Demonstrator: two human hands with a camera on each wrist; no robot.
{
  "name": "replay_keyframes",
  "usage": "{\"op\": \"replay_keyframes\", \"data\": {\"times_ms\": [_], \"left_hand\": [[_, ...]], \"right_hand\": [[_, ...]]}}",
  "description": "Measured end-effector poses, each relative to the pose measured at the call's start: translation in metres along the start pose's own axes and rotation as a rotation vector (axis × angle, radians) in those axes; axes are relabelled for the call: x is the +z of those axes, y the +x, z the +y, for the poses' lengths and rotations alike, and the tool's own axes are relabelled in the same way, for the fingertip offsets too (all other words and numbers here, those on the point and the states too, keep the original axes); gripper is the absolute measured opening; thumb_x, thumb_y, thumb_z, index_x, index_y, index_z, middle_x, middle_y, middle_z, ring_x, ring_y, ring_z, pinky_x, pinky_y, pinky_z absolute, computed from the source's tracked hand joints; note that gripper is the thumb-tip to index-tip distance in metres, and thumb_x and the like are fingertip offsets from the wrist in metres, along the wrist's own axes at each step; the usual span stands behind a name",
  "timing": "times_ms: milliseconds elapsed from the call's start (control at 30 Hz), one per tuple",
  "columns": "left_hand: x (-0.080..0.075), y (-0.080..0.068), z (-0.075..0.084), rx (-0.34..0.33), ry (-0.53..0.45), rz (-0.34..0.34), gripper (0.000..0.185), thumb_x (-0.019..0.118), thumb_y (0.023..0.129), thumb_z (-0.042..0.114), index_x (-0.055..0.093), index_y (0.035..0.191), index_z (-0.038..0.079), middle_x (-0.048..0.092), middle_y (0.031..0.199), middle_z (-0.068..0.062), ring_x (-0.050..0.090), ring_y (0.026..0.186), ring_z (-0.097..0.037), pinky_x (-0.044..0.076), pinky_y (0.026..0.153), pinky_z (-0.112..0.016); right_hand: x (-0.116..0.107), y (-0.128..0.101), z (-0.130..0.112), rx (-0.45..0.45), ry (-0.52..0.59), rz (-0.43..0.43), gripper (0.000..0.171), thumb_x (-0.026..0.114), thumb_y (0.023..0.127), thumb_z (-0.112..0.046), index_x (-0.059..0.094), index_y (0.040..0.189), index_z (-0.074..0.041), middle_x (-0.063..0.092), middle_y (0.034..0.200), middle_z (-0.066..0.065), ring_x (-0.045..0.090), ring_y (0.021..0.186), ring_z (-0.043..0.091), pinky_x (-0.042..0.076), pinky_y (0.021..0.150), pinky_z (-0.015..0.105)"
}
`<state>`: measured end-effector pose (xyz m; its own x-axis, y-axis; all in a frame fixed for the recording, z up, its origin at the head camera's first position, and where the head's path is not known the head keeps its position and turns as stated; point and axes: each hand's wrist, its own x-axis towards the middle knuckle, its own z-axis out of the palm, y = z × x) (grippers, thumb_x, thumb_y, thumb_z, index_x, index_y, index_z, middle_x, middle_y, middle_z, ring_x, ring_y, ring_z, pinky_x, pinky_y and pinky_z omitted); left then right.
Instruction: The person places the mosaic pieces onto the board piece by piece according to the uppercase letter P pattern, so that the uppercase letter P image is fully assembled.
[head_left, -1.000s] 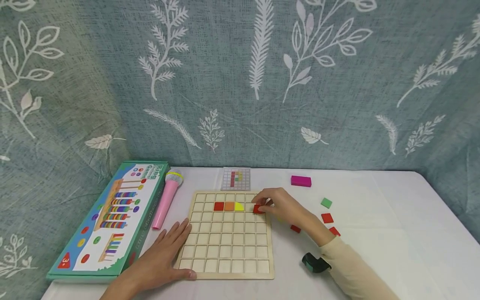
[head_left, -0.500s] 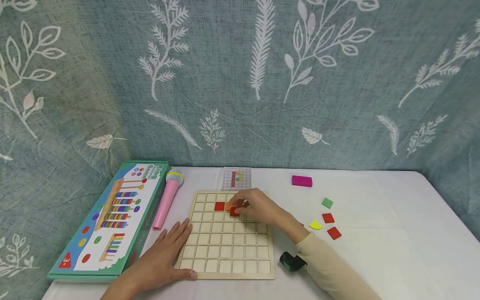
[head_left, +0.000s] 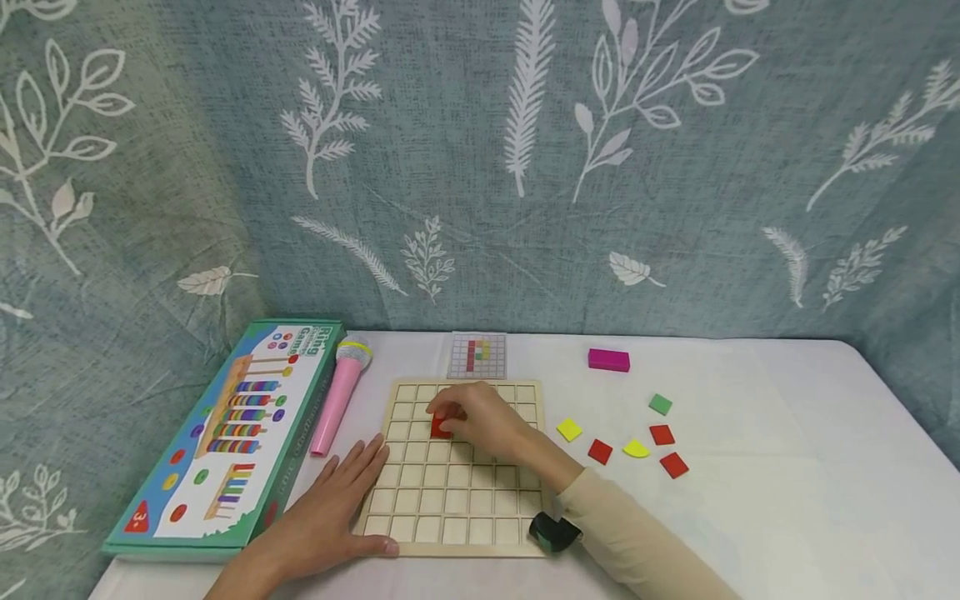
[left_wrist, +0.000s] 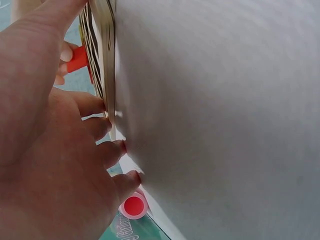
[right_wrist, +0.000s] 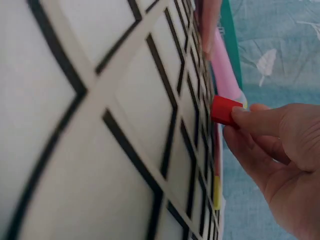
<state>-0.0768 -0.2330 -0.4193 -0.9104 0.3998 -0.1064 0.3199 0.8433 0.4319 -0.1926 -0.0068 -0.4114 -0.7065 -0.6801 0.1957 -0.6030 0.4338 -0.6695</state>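
My right hand (head_left: 483, 421) pinches a red square tile (head_left: 439, 428) between thumb and fingers, over the upper left part of a wooden grid board (head_left: 453, 503). In the right wrist view the red tile (right_wrist: 223, 111) stands tilted off the board's face. The tiles set in the upper row are mostly hidden behind this hand; a yellow one (right_wrist: 216, 192) shows there edge-on. My left hand (head_left: 322, 517) rests at the board's lower left corner, fingers spread along the left side and thumb at the front edge. The left wrist view shows those fingertips (left_wrist: 120, 147) beside the board's edge.
Right of the board lie loose tiles: yellow (head_left: 569, 429), green (head_left: 660, 404), a yellow quarter-round (head_left: 636, 449) and several red (head_left: 599, 452). Behind the board are a pattern card (head_left: 477, 357) and a magenta block (head_left: 608, 360). A pink microphone (head_left: 336, 408) and game box (head_left: 281, 467) stand left.
My right hand has carried the red tile leftward across the board, from its right edge to the upper left part. More loose tiles show at the right. My left hand stays in place.
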Motion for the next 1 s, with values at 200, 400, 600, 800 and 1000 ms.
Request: {"op": "replay_keyframes", "data": {"times_ms": [200,400,600,800,1000], "left_hand": [[-0.0008,0.0004,0.0007,0.008,-0.006,-0.003,0.111,0.059,0.063,0.07,0.02,0.144,0.005,0.015,0.15,-0.008,0.011,0.137,-0.031,0.008,0.108,-0.05],[-0.0006,0.0006,0.0,0.012,0.012,-0.013,0.111,0.057,0.063,0.072,0.019,0.144,0.006,0.015,0.15,-0.01,0.012,0.137,-0.03,0.008,0.109,-0.05],[-0.0008,0.0002,-0.0002,0.006,0.008,-0.013,0.111,0.057,0.063,0.072,0.019,0.144,0.006,0.016,0.15,-0.009,0.011,0.137,-0.03,0.008,0.109,-0.049],[0.0,0.0004,-0.0006,0.001,-0.001,-0.004,0.112,0.058,0.062,0.072,0.021,0.144,0.006,0.016,0.15,-0.009,0.011,0.137,-0.031,0.008,0.108,-0.05],[0.0018,0.0005,-0.0022,0.001,0.005,0.004,0.112,0.059,0.062,0.072,0.021,0.144,0.006,0.015,0.15,-0.008,0.011,0.137,-0.03,0.008,0.108,-0.05]], "right_hand": [[0.0032,0.0012,0.0001,0.033,-0.037,0.002,0.02,0.065,0.082,-0.006,0.066,0.101,-0.009,0.065,0.088,-0.004,0.057,0.08,0.001,0.047,0.071,0.011],[0.0026,0.0029,-0.0017,0.048,-0.042,-0.004,0.019,0.065,0.081,-0.004,0.066,0.1,-0.007,0.065,0.086,-0.004,0.057,0.079,0.002,0.047,0.07,0.012],[0.0058,0.0044,-0.0025,0.078,-0.066,0.0,0.019,0.065,0.081,-0.004,0.066,0.1,-0.008,0.065,0.086,-0.004,0.057,0.079,0.001,0.047,0.069,0.012],[0.0085,0.0044,-0.0029,0.099,-0.086,0.005,0.018,0.065,0.081,-0.004,0.066,0.098,-0.009,0.065,0.085,-0.004,0.057,0.078,0.001,0.047,0.068,0.012],[0.0104,0.0042,-0.0036,0.112,-0.099,0.001,0.017,0.065,0.08,-0.001,0.067,0.095,-0.009,0.065,0.083,-0.004,0.058,0.077,0.002,0.047,0.068,0.012]]}}
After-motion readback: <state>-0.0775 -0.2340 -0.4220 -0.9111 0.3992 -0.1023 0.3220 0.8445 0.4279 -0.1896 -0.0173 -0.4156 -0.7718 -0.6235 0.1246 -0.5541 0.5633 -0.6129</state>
